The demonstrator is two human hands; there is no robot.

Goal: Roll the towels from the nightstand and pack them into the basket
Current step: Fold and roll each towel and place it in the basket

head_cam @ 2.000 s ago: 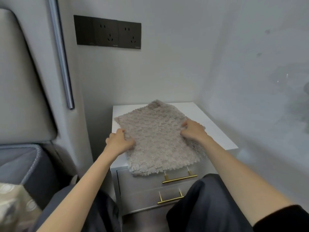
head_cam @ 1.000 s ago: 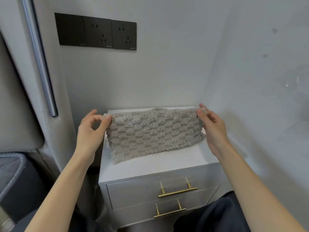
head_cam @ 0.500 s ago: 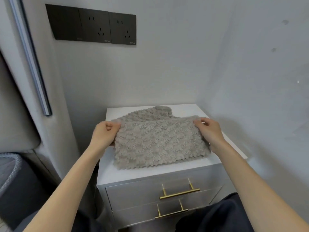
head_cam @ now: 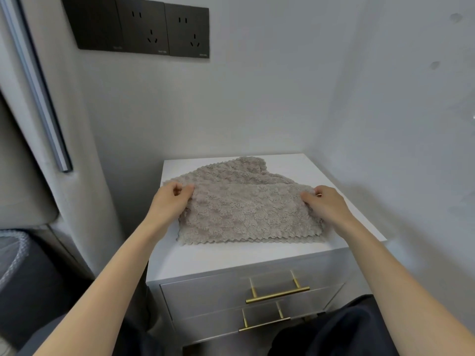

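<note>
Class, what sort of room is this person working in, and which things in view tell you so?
Probably a bedroom, bedside corner: a white nightstand with gold drawer handles, what looks like a padded headboard at the left, and wall sockets above.

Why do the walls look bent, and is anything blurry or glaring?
Head view: the wide-angle lens bows the metal strip; light is soft, with a faint shadow beside the nightstand; towel, left hand and right hand are sharp; no glare.
</note>
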